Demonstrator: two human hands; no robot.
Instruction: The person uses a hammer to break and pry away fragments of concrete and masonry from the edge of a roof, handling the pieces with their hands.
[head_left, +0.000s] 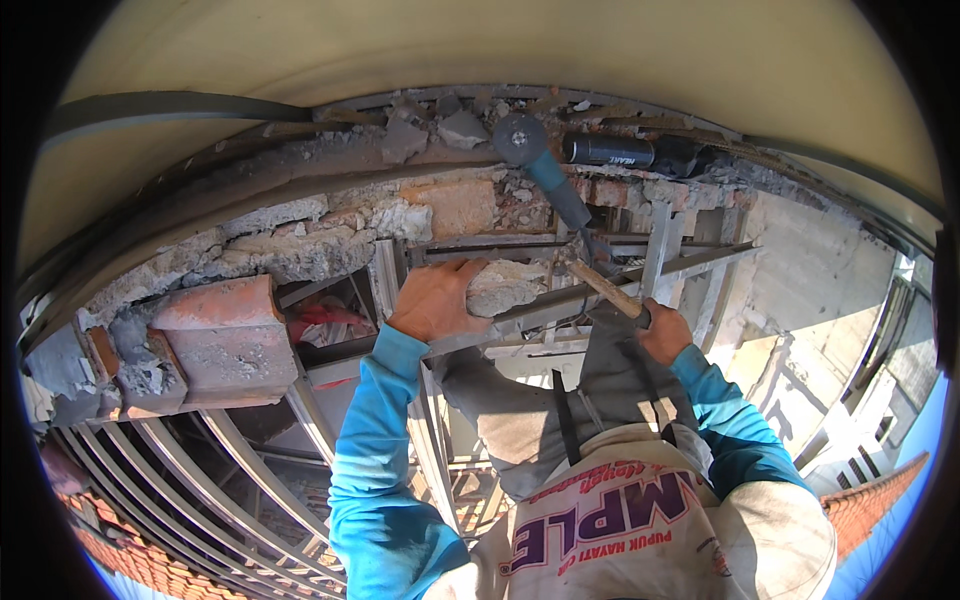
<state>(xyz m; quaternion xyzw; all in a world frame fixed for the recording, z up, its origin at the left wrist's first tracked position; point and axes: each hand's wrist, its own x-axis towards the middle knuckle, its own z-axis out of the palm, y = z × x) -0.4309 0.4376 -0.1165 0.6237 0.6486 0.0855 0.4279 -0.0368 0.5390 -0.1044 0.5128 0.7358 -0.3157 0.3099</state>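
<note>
My left hand (pixel 438 298) is wrapped round a rough grey chunk of mortar (pixel 508 286), which rests at a metal beam in front of me. In my right hand (pixel 664 332) is the wooden handle of a hammer (pixel 605 288). The hammer's head lies just right of the chunk, close to it; whether they touch I cannot tell. Beyond the hammer, an angle grinder (pixel 548 172) with a round disc lies on the broken masonry ledge. A black cylindrical bottle (pixel 610 150) lies on its side to the grinder's right.
Broken rubble (pixel 405 138) covers the ledge under a beige sheet (pixel 480 50). Curved roof tiles (pixel 215 335) sit at the left. Metal beams (pixel 700 262) cross below my hands, with open gaps between them. A cement wall (pixel 800 270) stands at the right.
</note>
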